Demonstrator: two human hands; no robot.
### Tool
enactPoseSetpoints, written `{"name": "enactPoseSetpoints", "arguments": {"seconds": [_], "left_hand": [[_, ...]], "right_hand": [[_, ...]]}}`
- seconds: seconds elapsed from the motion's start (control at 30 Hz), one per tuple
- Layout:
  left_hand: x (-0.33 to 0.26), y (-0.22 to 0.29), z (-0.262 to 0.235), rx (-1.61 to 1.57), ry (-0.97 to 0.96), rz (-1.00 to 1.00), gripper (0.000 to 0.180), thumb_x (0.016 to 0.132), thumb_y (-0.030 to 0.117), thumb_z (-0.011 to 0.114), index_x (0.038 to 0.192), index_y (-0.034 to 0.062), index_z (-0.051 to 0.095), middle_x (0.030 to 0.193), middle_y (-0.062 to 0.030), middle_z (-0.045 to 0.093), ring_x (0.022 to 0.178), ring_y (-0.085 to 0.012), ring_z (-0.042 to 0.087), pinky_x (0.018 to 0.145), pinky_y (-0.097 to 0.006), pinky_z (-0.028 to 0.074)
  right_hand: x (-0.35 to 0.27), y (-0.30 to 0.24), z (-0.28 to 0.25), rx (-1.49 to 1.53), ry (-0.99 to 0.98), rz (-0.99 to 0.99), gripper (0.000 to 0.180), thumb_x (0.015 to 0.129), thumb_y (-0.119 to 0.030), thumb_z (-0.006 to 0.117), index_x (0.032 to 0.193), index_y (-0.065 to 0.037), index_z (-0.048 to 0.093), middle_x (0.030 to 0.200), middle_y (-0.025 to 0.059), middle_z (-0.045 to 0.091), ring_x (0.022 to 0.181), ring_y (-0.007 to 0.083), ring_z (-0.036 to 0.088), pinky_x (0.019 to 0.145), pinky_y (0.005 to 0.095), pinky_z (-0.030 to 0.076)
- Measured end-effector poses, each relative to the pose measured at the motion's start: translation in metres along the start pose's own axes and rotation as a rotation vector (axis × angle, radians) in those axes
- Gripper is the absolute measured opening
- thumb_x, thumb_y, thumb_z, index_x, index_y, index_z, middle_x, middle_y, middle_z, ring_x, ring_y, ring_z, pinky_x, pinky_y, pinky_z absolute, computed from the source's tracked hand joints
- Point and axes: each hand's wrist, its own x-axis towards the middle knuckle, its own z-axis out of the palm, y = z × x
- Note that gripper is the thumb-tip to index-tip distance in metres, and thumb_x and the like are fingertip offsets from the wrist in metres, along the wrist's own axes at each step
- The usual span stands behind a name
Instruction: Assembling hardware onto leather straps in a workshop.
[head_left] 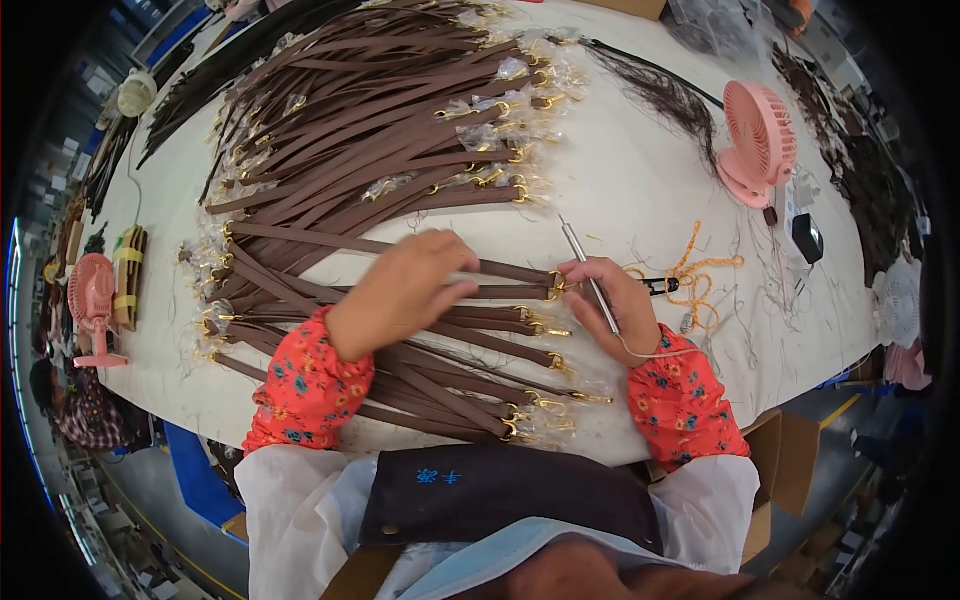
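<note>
My left hand (403,290) lies palm down on a brown leather strap (500,272) in the middle of the white table (640,180), pressing it flat. My right hand (613,300) grips a thin metal pen-like tool (590,270) that points up and away, with its fingertips at the strap's gold clasp (553,287). A thin cord runs from the tool around my right wrist. Several more brown straps with gold clasps (450,385) lie under and in front of my hands.
A large pile of brown straps (390,110) covers the far left of the table. A pink desk fan (757,145) stands at the right, another pink fan (92,300) at the left edge. Orange cord (700,270), black scissors (660,286) and dark thread scraps (660,95) lie to the right.
</note>
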Motion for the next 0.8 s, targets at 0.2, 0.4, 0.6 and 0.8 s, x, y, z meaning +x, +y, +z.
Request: {"name": "enactPoseSetpoints", "arguments": {"seconds": [0.2,0.4,0.6,0.8], "left_hand": [[0.002,0.012,0.043,-0.308,-0.091,0.009,0.017,0.085,0.009,0.067,0.1,0.0005,0.066,0.094,-0.0135,0.062,0.089,-0.0338,0.061,0.079,-0.041,0.049],[-0.004,0.014,0.04,-0.541,-0.403,0.109,0.015,0.085,0.009,0.068,0.099,0.0048,0.071,0.091,-0.0099,0.067,0.085,-0.0304,0.064,0.074,-0.038,0.05],[-0.005,0.016,0.038,-0.462,-0.436,0.036,0.016,0.086,0.011,0.07,0.101,0.0065,0.071,0.09,-0.0085,0.067,0.082,-0.0278,0.064,0.072,-0.037,0.049],[-0.006,0.016,0.039,-0.433,-0.397,0.085,0.015,0.086,0.01,0.068,0.101,0.0057,0.07,0.094,-0.0088,0.068,0.08,-0.0274,0.065,0.073,-0.037,0.051]], "right_hand": [[0.0,-0.002,-0.001,-0.004,-0.057,0.039,0.022,0.089,0.004,0.062,0.108,-0.003,0.055,0.107,0.0131,0.068,0.085,0.0154,0.066,0.075,0.0262,0.051],[0.0,-0.006,-0.003,0.006,-0.07,0.072,0.026,0.087,-0.002,0.068,0.109,-0.005,0.055,0.096,0.01,0.067,0.086,0.0162,0.065,0.079,0.0275,0.051],[-0.001,-0.028,-0.014,0.064,-0.402,0.2,0.033,0.084,-0.015,0.074,0.109,-0.007,0.052,0.087,0.0075,0.063,0.074,0.019,0.064,0.066,0.0308,0.049],[-0.007,-0.011,0.002,0.147,-0.131,0.204,0.029,0.084,-0.005,0.072,0.105,-0.006,0.051,0.085,0.0055,0.062,0.075,0.0144,0.064,0.066,0.0282,0.05]]}}
